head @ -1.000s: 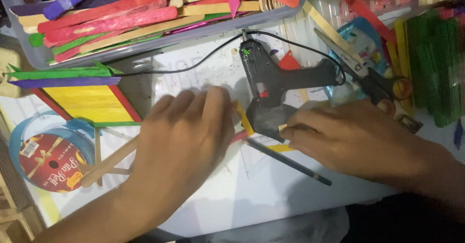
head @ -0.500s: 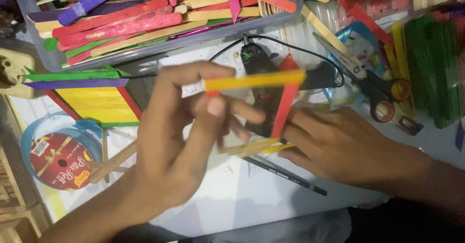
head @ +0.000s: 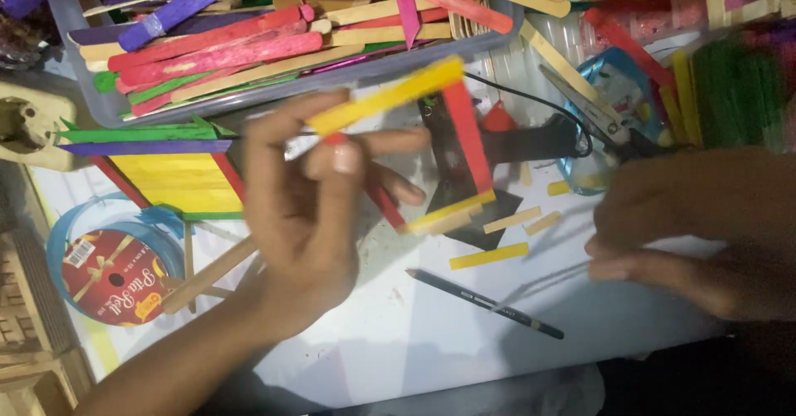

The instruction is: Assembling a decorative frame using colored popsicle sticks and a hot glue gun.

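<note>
White paper (head: 398, 341) covered the worktable beneath your hands, crowded with craft supplies.

Far left of your left hand: a spool of blue ribbon with a red label (head: 112, 271), flat on the paper. Just above it, a panel of yellow sticks edged in red, purple and green (head: 170, 175).

Above your left hand: a clear tray (head: 274, 38) heaped with loose coloured craft sticks, mostly red, pink and plain wood.

Your left hand (head: 303, 217) was raised off the table, fingers closed on the red side of a square stick frame (head: 423, 146). That frame had a yellow top bar, red sides and a yellow bottom bar, and it hung tilted in the air.

Behind the frame, between your hands: a black glue gun (head: 514, 146) lying on the paper, its cord looping upward. Below it, short yellow stick offcuts (head: 489, 256) and a dark pencil (head: 485, 304).

Above your right hand: scissors (head: 601, 117) resting across a blue-rimmed container.

Your right hand (head: 696, 233) lay low over the paper, fingers extended and loosely together, blurred; I cannot tell whether it held anything.
</note>
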